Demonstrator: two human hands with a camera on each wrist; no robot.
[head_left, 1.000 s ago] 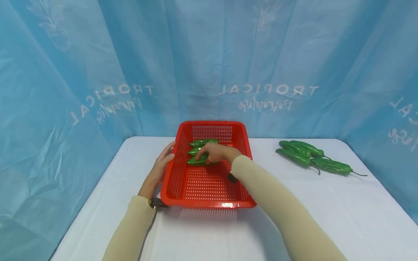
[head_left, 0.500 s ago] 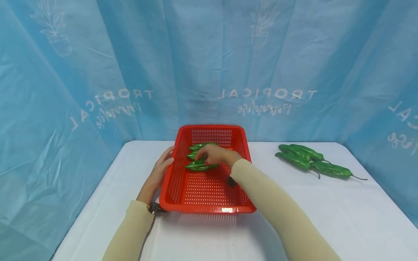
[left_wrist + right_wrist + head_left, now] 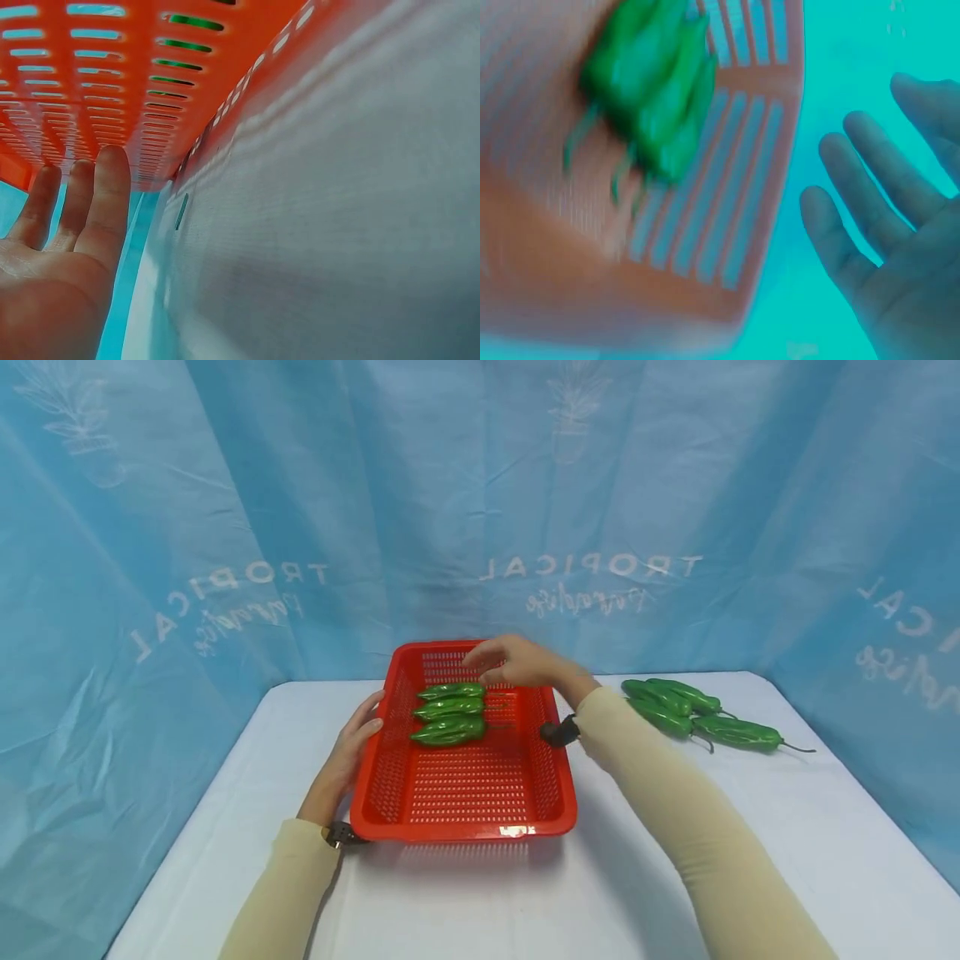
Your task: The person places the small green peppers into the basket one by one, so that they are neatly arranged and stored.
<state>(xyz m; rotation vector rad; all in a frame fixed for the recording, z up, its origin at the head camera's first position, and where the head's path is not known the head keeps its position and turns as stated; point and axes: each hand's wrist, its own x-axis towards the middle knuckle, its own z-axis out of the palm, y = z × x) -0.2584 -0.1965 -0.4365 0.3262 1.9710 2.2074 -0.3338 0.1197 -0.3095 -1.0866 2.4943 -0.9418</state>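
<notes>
A red plastic basket (image 3: 468, 787) stands on the white table. In its upper left part three green chili peppers (image 3: 450, 709) lie side by side, stems pointing right. My left hand (image 3: 349, 750) touches the outside of the basket's left wall; the left wrist view shows its fingers (image 3: 107, 199) extended against the slotted side. Above the basket's far right corner is my right hand (image 3: 525, 662), with nothing in it. In the right wrist view the right hand's fingers (image 3: 862, 187) are spread and apart from the peppers, which look blurred there.
Several more long green chili peppers (image 3: 738, 733) lie in a loose pile on the table (image 3: 660, 827), right of the basket. A blue printed curtain (image 3: 420, 510) hangs behind the table and along both sides.
My right hand has let go of the peppers in the basket and lifted away toward the far right. The left hand stays at the basket's left side. The head view has shifted slightly.
</notes>
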